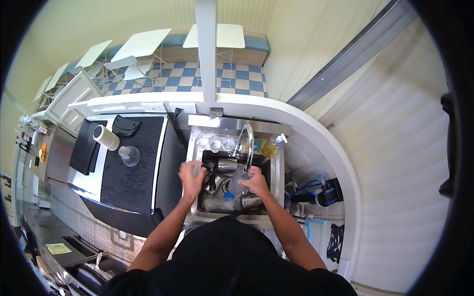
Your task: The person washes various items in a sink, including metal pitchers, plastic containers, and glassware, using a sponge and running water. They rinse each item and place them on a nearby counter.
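My right hand (255, 181) grips a clear cup (239, 182) under the curved metal faucet (250, 140) over the sink (273, 185). My left hand (192, 179) is above the sink's left rim, fingers apart, with nothing plainly in it. Below my hands, the basin holds metal pitchers (226, 165), a clear container (218, 203) lying on its side and a small blue item (229, 194). Several clear glasses (215, 143) stand on the ledge behind the basin. To the right of the faucet is a pump bottle (273, 145) with yellow liquid.
Left of the sink stands a counter unit with a black rubber mat (129, 185), bearing a clear plastic bottle (129, 155) and a cream cylinder (106, 137). A low curved wall (326, 137) borders the sink behind and right. Blue hoses (309, 185) hang at the right.
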The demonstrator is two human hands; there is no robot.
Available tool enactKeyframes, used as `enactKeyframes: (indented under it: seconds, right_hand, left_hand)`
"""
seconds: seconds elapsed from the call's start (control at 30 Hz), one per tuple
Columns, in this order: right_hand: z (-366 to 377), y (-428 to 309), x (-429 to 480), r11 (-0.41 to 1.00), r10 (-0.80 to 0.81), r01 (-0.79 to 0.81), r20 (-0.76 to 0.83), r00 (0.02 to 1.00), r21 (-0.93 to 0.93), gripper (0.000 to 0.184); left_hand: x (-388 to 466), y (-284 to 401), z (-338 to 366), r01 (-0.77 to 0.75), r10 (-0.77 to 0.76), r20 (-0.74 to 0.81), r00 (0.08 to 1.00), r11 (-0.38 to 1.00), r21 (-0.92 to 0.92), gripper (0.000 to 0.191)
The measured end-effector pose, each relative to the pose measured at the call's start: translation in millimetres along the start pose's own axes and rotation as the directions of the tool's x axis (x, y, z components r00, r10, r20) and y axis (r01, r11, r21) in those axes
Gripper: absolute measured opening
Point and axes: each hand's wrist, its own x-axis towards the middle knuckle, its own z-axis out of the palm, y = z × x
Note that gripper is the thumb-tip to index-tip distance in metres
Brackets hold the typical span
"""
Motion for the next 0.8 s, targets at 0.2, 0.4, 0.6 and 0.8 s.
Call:
enactKeyframes:
  seconds: [0.2,0.4,0.6,0.8]
  right_hand:
    - [19,31,-6,0.974,0.214,-0.187,-0.249,0.944,0.131,0.101]
    - [46,48,-3,0.997,0.061,-0.045,-0.237,0.970,0.069,0.096]
    - [56,79,-1,0.045,0.590,-0.522,0.399,0.702,0.852,0.087]
    - [75,55,-17,0.009,0.423,-0.555,0.499,0.756,0.832,0.081]
  left_hand:
    - [90,-53,-109,0.429,-0.117,-0.663,0.740,0.840,0.331,0.084]
    - [108,-107,-159,0.372,-0.159,-0.519,0.840,0.864,0.339,0.105]
    - [103,-56,-141,0.326,-0.260,-0.524,0.811,0.945,0.036,0.076]
    - [31,29,-37,-0.029,0.063,0.052,0.997,0.869,-0.493,0.077]
